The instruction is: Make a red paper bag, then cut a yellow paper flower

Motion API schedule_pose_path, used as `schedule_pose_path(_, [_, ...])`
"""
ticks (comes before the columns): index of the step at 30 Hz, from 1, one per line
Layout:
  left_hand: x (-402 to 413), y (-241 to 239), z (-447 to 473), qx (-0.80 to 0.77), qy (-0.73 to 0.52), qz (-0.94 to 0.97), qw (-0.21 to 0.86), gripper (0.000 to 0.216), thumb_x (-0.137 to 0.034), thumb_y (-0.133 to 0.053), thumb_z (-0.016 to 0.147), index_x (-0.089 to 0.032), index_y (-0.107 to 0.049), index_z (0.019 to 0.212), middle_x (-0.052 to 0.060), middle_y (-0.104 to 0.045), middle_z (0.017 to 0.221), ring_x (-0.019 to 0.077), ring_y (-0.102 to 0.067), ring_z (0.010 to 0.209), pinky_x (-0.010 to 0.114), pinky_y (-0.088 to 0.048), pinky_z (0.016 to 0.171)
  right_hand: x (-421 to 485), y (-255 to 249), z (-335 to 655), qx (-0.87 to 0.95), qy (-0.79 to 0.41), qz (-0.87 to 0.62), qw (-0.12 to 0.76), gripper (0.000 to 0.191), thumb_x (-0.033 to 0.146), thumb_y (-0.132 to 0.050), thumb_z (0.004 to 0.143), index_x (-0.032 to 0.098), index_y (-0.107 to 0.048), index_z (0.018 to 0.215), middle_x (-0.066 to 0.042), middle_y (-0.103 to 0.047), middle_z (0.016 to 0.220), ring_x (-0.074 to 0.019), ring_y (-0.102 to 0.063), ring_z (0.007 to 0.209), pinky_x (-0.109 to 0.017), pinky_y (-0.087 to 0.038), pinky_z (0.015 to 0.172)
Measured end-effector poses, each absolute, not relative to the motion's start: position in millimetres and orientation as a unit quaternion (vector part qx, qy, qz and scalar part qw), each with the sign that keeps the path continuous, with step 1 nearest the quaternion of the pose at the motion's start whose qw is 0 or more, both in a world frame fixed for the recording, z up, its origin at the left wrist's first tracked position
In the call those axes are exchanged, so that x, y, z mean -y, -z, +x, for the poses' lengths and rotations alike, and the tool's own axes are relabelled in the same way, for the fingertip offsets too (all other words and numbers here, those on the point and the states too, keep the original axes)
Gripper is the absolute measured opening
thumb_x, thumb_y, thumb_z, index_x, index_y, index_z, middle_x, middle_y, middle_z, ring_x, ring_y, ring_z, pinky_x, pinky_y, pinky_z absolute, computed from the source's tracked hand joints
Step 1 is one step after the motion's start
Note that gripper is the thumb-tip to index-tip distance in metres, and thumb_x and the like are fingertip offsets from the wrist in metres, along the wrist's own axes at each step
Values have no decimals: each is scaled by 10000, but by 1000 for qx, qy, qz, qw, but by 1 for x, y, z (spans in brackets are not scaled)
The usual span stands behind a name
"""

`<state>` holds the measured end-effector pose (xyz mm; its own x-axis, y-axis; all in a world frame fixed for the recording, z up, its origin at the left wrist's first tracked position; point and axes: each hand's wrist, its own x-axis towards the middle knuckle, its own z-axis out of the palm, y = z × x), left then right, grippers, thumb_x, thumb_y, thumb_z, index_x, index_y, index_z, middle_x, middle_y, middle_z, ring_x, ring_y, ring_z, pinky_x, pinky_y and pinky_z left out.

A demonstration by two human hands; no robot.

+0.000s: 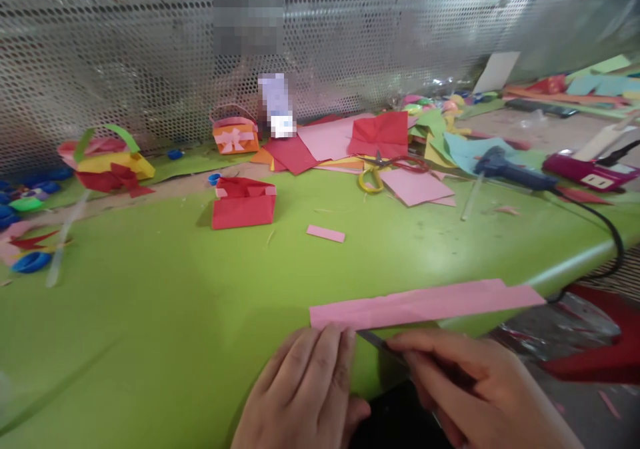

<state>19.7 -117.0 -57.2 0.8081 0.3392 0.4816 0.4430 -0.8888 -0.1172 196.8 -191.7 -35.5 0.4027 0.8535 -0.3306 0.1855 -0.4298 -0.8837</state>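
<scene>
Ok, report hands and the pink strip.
Left hand flat, fingertips at left end of pink strip. Right hand grips thin dark tool, tip at strip's near edge. Nothing lies across it.

Matt paper on a smooth green top

The pink strip (425,304) at 12 o'clock from my left hand (305,389) is thin matt paper with a soft crease along it. The tool (375,341) in my right hand (480,389) looks dark with a slight sheen; its material is unclear. The green table (150,302) is smooth and faintly glossy. At 11 o'clock the red box (243,204) is matt folded paper. The scissors (380,169) at 12 have glossy plastic handles, and the wall (125,49) is dull perforated metal.
</scene>
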Motion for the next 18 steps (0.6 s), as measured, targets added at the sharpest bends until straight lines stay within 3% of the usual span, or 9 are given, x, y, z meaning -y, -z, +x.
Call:
schedule_pose_path(6, [121,61,16,207,251,-938,115,347,-332,-409,921,-127,-633,1087,50,-683,1037,178,-607,963,292,-469,845,190,42,194,440,-368,-713,403,211,287,-534,764,244,-739,788,45,-513,416,-63,-401,287,-157,-310,281])
schedule_pose_path(10, [122,60,16,209,266,-934,113,307,-290,-411,921,-134,-642,1052,42,-693,999,171,-623,938,287,-489,830,185,41,193,520,-326,-692,380,223,248,-532,801,263,-751,837,36,-539,397,-122,-550,381,-184,-471,388])
schedule_pose_path(14, [121,58,18,206,277,-932,107,284,-251,-414,914,-131,-641,1036,56,-696,983,173,-626,940,283,-496,815,177,34,192,597,-311,-644,364,303,155,-498,815,300,-746,911,-8,-739,778,-186,-695,754,-262,-566,710])
schedule_pose_path(18, [120,56,16,216,292,-928,78,277,-233,-417,904,-130,-639,1034,55,-697,983,176,-614,945,296,-465,858,173,29,190,622,-315,-634,334,352,134,-485,829,318,-715,1020,0,-742,941,-195,-693,842,-283,-559,781])
